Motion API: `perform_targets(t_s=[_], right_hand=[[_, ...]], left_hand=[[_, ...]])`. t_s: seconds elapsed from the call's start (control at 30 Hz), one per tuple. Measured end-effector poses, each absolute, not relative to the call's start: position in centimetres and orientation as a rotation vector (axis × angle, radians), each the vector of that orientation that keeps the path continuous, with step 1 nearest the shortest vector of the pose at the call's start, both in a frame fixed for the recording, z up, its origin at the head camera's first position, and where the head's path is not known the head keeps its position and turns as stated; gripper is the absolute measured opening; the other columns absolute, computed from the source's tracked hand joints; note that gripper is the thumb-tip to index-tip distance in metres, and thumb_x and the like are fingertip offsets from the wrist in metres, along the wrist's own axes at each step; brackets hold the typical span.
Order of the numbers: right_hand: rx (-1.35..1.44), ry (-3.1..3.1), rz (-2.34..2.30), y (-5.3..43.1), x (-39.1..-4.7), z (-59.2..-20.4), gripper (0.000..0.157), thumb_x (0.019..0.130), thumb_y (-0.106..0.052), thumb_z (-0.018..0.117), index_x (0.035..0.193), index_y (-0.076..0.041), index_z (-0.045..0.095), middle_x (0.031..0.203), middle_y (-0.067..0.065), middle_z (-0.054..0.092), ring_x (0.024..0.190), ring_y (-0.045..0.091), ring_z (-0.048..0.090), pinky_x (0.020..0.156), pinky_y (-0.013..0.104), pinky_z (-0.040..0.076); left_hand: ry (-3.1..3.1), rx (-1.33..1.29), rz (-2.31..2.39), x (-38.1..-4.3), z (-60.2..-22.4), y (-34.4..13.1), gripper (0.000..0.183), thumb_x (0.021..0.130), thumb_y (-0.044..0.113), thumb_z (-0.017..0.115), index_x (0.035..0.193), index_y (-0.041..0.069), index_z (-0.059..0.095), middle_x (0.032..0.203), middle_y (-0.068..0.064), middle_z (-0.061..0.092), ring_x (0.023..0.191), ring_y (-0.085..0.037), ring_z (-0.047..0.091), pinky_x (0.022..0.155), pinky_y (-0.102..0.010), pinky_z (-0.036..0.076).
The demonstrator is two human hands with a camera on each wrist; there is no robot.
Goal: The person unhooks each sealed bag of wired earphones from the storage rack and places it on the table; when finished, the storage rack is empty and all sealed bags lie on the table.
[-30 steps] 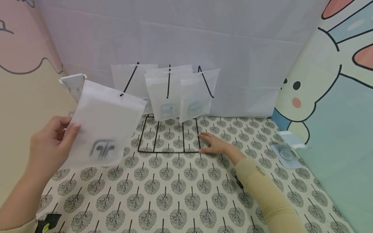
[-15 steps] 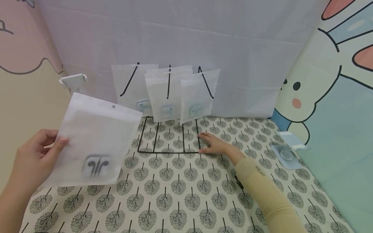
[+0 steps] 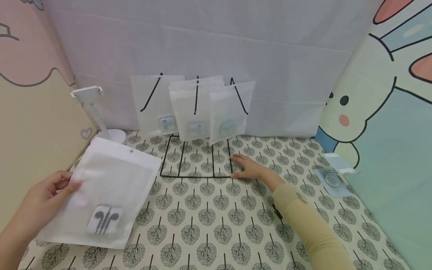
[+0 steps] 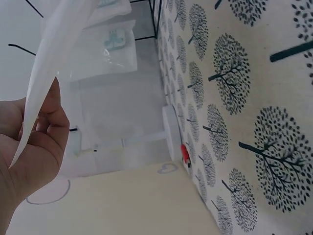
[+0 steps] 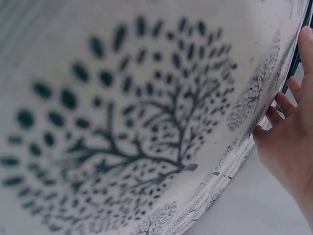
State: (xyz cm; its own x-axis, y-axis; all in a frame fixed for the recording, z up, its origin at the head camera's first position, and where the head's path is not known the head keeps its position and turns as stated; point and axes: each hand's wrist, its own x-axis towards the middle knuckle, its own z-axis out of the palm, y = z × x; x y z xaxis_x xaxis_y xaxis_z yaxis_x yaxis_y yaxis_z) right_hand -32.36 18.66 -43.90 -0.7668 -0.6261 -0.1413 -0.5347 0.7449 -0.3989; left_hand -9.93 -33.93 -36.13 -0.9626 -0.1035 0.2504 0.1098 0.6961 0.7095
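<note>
My left hand pinches the left edge of a white translucent zip pouch between thumb and fingers. A small punched hole marks its top strip, and wired earphones in a clear case show through its lower part. In the left wrist view the pouch appears almost edge-on beside the thumb. My right hand rests at the right side of a black wire rack, fingers spread along its base. Similar pouches hang from the rack's three hooks, each with a bluish item near its bottom.
A white phone stand is at the back left, by the wall. On the right, a second stand with a pale base sits near the rabbit-printed wall. Tree-print cloth covers the table, and a white curtain closes off the back.
My left hand has lowered the pouch away from the left hook, down and toward me, uncovering the leftmost hanging pouch and the phone stand. The right hand has stayed at the rack.
</note>
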Motion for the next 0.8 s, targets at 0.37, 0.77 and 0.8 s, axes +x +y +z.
perform_targets(t_s=[0.37, 0.77, 0.8], right_hand=[[-0.975, 2.684, -0.526, 18.8, -32.2, -44.0, 0.088, 0.083, -0.058, 0.06, 0.149, -0.01, 0.027, 0.155, 0.019, 0.019, 0.14, 0.043, 0.019, 0.112, 0.061, 0.018], [-0.929, 2.686, -0.479, 18.6, -32.3, -43.8, 0.082, 0.086, -0.047, 0.064, 0.15, -0.011, 0.026, 0.156, 0.016, 0.018, 0.141, 0.039, 0.018, 0.114, 0.057, 0.018], [-0.926, 2.684, -0.48, 18.6, -32.2, -43.8, 0.083, 0.086, -0.047, 0.064, 0.15, -0.011, 0.026, 0.156, 0.016, 0.018, 0.142, 0.039, 0.018, 0.114, 0.057, 0.018]], left_hand=[[-2.701, 0.049, -1.077, -9.6, -38.1, -37.2, 0.039, 0.092, 0.022, 0.062, 0.124, 0.034, 0.043, 0.087, 0.045, 0.048, 0.059, 0.004, 0.059, 0.046, -0.021, 0.045], [-2.661, -0.105, -0.836, -9.3, -39.8, -39.6, 0.027, 0.094, 0.014, 0.058, 0.119, 0.022, 0.067, 0.087, 0.035, 0.052, 0.056, -0.001, 0.037, 0.049, -0.019, 0.028], [-2.662, -0.118, -0.828, -9.3, -40.0, -39.9, 0.027, 0.094, 0.013, 0.057, 0.117, 0.022, 0.068, 0.089, 0.04, 0.05, 0.059, 0.003, 0.039, 0.051, -0.016, 0.028]])
